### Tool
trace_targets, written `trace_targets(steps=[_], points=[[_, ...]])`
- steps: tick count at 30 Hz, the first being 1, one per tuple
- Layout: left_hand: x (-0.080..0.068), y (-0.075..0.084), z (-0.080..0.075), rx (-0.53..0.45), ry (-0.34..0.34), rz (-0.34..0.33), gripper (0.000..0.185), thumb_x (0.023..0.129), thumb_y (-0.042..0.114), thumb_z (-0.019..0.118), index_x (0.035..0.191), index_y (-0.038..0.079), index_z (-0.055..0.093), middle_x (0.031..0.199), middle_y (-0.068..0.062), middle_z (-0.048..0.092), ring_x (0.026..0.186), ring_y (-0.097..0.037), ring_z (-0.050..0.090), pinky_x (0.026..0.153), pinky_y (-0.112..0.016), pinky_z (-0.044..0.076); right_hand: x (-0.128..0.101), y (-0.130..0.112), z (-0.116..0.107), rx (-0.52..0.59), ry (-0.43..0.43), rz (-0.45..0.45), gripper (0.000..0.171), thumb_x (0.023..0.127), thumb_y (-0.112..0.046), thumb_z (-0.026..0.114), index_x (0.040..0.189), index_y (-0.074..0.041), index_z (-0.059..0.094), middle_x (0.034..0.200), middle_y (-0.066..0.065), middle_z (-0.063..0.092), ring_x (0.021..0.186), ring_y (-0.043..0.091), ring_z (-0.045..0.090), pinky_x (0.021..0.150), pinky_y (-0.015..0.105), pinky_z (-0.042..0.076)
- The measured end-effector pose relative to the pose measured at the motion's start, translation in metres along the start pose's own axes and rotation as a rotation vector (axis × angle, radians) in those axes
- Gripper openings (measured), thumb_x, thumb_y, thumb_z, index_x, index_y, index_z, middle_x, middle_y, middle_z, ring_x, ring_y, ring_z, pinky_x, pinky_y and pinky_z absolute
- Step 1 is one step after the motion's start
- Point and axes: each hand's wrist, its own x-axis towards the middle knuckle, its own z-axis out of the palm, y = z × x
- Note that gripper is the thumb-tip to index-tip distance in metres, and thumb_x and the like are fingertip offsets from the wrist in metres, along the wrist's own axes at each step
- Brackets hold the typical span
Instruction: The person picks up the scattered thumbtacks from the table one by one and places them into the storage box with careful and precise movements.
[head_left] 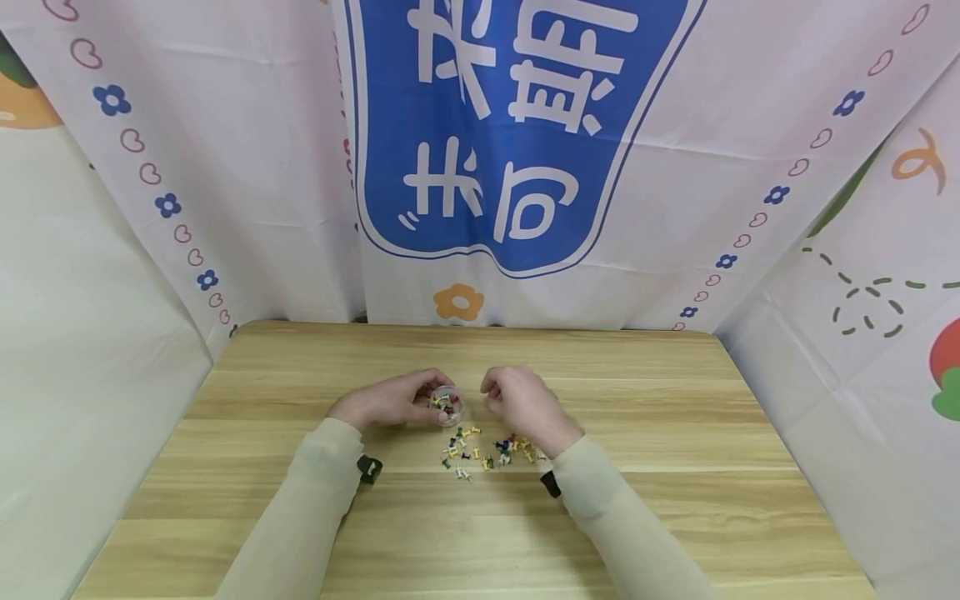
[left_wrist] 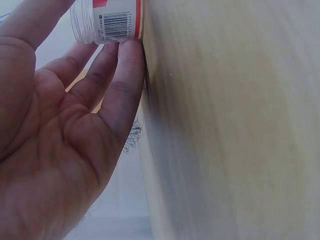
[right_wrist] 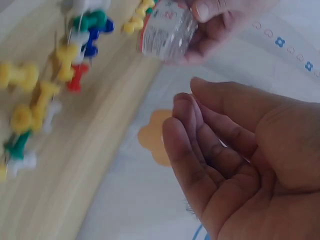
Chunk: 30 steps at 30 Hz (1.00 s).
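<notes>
My left hand [head_left: 390, 402] holds a small clear plastic jar [head_left: 461, 410] on the table, its thumb and fingers around the sides. Push pins of mixed colours lie inside the jar. A white and red label with a barcode [left_wrist: 116, 25] wraps the jar in the left wrist view. To the right of the jar, my right hand [head_left: 527, 407] hovers over the table with loosely curled fingers. Nothing shows between its thumb and fingertips [right_wrist: 176, 131] in the right wrist view. Loose push pins lie nearer to me, among them a yellow pin [right_wrist: 66, 61] and a red pin [right_wrist: 77, 78].
The pins form two loose groups on the wooden table [head_left: 645, 517], one in front of the jar and one below my right wrist. Printed white cloth [head_left: 285, 250] hangs behind the table's far edge and along both sides.
</notes>
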Motion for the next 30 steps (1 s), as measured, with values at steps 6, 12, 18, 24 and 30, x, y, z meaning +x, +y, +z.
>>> trace_targets(steps=[6, 12, 18, 24, 30], points=[[0.000, -0.001, 0.000, 0.004, 0.002, -0.003, 0.055, 0.108, 0.030, 0.089, 0.154, 0.015, 0.064, 0.149, -0.012, 0.072, 0.140, -0.031, 0.067, 0.127, -0.061, 0.054, -0.009, 0.012, -0.013, -0.025, -0.021, 0.046, 0.018, 0.105, 0.002, 0.079, 0.122, 0.000, 0.084, 0.118, 0.013, 0.087, 0.109, 0.028, 0.083, 0.102, 0.044, 0.072], [0.000, -0.001, 0.000, 0.011, 0.002, -0.006, 0.055, 0.108, 0.031, 0.089, 0.154, 0.015, 0.064, 0.149, -0.012, 0.072, 0.140, -0.030, 0.067, 0.127, -0.060, 0.054, -0.015, 0.026, -0.022, -0.071, -0.036, 0.052, 0.019, 0.101, 0.006, 0.079, 0.118, 0.001, 0.085, 0.118, 0.014, 0.087, 0.109, 0.028, 0.083, 0.102, 0.045, 0.071], [0.001, -0.001, 0.000, 0.018, 0.001, -0.014, 0.055, 0.108, 0.034, 0.089, 0.154, 0.017, 0.064, 0.149, -0.011, 0.071, 0.139, -0.029, 0.067, 0.127, -0.059, 0.054, -0.023, 0.037, -0.028, -0.099, -0.080, 0.047, 0.021, 0.097, 0.011, 0.076, 0.113, 0.002, 0.085, 0.113, 0.013, 0.086, 0.103, 0.026, 0.081, 0.097, 0.045, 0.072], [0.001, -0.003, 0.000, 0.045, 0.003, -0.019, 0.054, 0.109, 0.038, 0.088, 0.154, 0.019, 0.064, 0.147, -0.009, 0.072, 0.137, -0.027, 0.068, 0.124, -0.056, 0.055, -0.031, 0.045, -0.031, -0.139, -0.128, 0.063, 0.022, 0.093, 0.014, 0.071, 0.104, -0.002, 0.082, 0.103, 0.010, 0.083, 0.092, 0.022, 0.076, 0.091, 0.044, 0.071], [0.001, -0.003, 0.001, 0.033, 0.007, -0.012, 0.054, 0.108, 0.035, 0.089, 0.153, 0.018, 0.064, 0.147, -0.010, 0.072, 0.137, -0.027, 0.068, 0.125, -0.058, 0.055, -0.037, 0.050, -0.027, -0.162, -0.180, 0.104, 0.025, 0.093, 0.015, 0.067, 0.098, -0.007, 0.079, 0.095, 0.005, 0.078, 0.086, 0.018, 0.070, 0.086, 0.041, 0.068]])
